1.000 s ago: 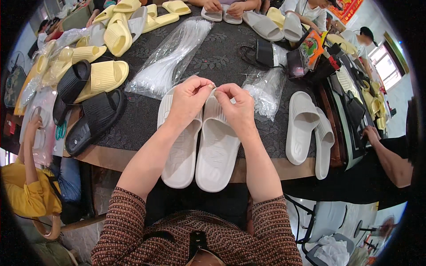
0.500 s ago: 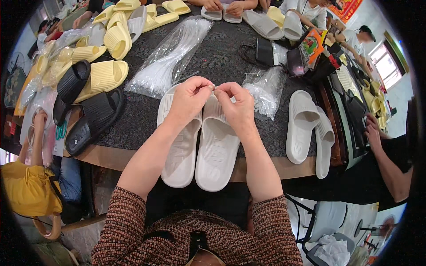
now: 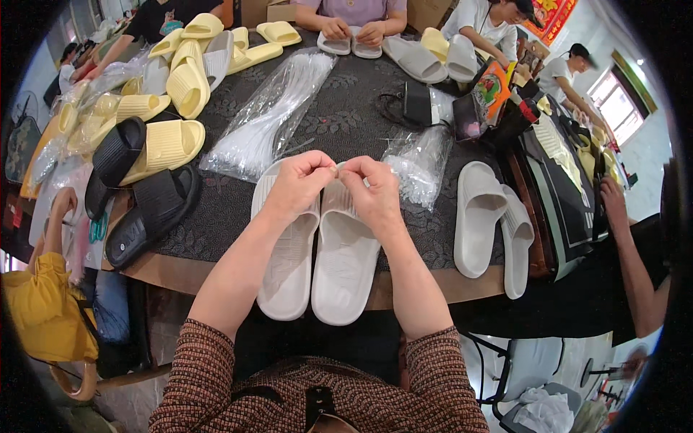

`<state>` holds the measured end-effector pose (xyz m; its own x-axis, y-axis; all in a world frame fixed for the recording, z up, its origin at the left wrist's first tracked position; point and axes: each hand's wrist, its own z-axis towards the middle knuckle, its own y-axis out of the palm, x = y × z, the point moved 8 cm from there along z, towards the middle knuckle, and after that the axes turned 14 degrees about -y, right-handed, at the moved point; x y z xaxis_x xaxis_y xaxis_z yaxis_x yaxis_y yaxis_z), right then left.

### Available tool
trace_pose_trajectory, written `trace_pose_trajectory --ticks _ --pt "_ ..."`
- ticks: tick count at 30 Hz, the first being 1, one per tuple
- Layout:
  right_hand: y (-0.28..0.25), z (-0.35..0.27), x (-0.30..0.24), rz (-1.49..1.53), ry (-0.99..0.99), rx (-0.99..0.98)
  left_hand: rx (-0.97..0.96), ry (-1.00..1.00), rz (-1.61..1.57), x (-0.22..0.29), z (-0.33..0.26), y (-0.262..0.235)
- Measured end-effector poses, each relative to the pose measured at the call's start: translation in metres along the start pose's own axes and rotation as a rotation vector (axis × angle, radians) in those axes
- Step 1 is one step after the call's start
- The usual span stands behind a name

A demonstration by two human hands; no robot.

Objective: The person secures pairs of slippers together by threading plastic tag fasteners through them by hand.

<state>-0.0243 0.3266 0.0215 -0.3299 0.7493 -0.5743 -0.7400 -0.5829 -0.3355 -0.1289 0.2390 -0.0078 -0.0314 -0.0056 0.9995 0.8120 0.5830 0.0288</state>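
A pair of light grey slide slippers, the left slipper (image 3: 284, 289) and the right slipper (image 3: 345, 285), lies side by side at the table's near edge, toes pointing away from me. Above their toe ends, my left hand (image 3: 297, 185) and my right hand (image 3: 375, 193) meet with thumbs and forefingers pinched. Whatever is between the fingertips is too small to make out. Both hands partly cover the slippers' straps. Just beyond my left hand lies a clear bag of long white plastic strands (image 3: 271, 115). A smaller bag of white strands (image 3: 420, 169) is beside my right hand.
Another grey slipper pair (image 3: 478, 231) lies to the right. Black slippers (image 3: 155, 216) and yellow slippers (image 3: 166, 148) pile up on the left. A dark box (image 3: 416, 103) stands behind the smaller bag. Co-workers sit around the table, one handling grey slippers (image 3: 367, 49) opposite.
The view has tilted upward a little, so the table appears lower and more of the people opposite shows. My hands stay pinched together above the same slippers.
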Motion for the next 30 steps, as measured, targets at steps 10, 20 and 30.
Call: trace_pose_trajectory --ticks 10,20,30 --pt "0.0 -0.003 0.003 -0.003 0.102 -0.061 -0.054 -0.106 -0.129 -0.004 0.0 0.002" --pt "0.003 -0.002 0.003 0.01 0.006 -0.041 -0.177 -0.165 -0.204 -0.011 0.004 0.002" --pt "0.007 -0.003 0.009 0.169 0.132 0.012 -0.113 -0.142 -0.22 -0.006 0.002 0.001"
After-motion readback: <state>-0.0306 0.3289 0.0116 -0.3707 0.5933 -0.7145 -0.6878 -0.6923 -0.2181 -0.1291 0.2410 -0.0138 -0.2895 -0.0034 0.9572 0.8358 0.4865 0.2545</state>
